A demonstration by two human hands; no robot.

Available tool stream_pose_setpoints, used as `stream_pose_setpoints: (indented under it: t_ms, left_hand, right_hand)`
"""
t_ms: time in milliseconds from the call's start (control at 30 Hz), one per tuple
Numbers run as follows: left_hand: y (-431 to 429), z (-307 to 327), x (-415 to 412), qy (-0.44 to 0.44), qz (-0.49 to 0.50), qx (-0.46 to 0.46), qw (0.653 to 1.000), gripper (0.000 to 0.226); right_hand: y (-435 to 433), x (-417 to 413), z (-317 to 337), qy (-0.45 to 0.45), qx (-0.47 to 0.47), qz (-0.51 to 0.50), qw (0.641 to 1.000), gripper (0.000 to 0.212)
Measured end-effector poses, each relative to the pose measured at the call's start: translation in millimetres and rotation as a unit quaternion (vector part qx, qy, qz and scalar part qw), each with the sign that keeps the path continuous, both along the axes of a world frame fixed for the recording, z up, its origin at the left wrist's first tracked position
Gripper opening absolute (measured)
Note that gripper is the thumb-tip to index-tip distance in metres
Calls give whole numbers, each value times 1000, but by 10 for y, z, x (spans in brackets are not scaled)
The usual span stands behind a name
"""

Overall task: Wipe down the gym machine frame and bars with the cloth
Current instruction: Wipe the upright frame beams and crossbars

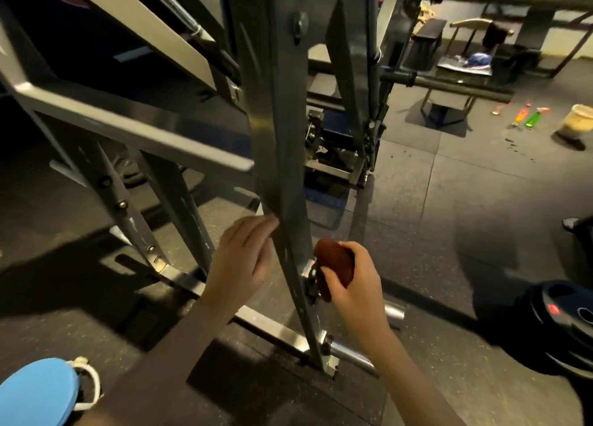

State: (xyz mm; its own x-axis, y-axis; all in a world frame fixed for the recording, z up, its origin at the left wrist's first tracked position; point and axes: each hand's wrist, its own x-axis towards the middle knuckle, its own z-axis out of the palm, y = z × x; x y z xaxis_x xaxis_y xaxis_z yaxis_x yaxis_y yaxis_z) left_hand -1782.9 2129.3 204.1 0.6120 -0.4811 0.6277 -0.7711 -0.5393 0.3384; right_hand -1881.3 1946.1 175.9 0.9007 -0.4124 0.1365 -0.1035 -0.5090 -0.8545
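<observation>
Hands: left hand point(239, 262) relaxed, touching frame upright point(282, 156); right hand point(351, 284) grips cloth point(333, 260), seemingly against it.

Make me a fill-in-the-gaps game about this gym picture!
1. The right hand grips the cloth, while the left hand touches the upright post and holds ____.
2. The spray bottle just right of the orange spray bottle is coloured ____.
3. The weight plates on the floor are coloured ____.

Missing words: nothing; green; black.
</observation>
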Motion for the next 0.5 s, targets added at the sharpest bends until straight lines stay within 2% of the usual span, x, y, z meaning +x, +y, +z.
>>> stream_pose_setpoints:
  t_ms: [100, 167, 233, 333, 433, 500]
  left_hand:
    - [206, 322, 331, -40, 45, -80, 995, 33]
    - [372, 475, 596, -11, 69, -87, 994, 40]
    - [564, 587, 873, 34, 67, -39, 996, 48]
    - [831, 704, 1239, 56, 52, 69, 995, 61]
    - [1044, 736, 1495, 42, 12, 160, 986, 74]
    - [1106, 708, 1571, 19, -13, 191, 981, 73]
  right_hand:
    - [311, 149, 265, -67, -11, 12, 998, 54]
    - [558, 286, 400, -123, -46, 10, 991, 53]
    - [852, 446, 506, -175, -89, -10, 980, 50]
    - [1338, 710, 672, -209, -153, -46, 965, 47]
    - [1693, 988, 794, -239, -233, -72, 940, 53]
    - [1765, 1172, 884, -251, -266, -103, 925, 55]
